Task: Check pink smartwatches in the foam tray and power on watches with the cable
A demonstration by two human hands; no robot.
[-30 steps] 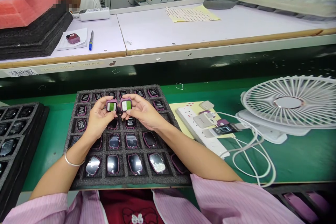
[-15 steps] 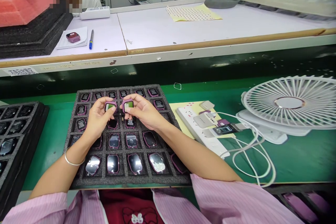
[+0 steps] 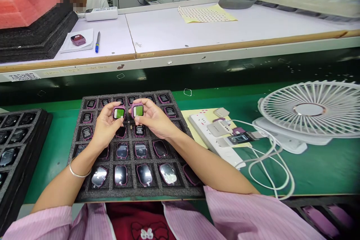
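Note:
My left hand (image 3: 105, 125) pinches a small purple watch body (image 3: 119, 113) whose screen glows green and white. Beside it, my right hand (image 3: 153, 118) grips a second purple watch body (image 3: 137, 110) with the same lit screen. Both are held side by side just above the far middle of a black foam tray (image 3: 77, 140). The tray's pockets hold several more purple watch bodies, some with text on their screens, the nearer ones dark and reflective.
Another black foam tray (image 3: 17, 138) with devices lies at the left. To the right are a white power strip (image 3: 216, 140), white cables (image 3: 270, 165) and a white fan (image 3: 309, 110). A raised bench (image 3: 168, 33) beyond carries foam stacks, a pen and a sticker sheet; a person sits behind it.
Both watch bodies tipped away half a second ago and now face me again, a little higher, with screens fully green. My hands stayed over the same part of the tray.

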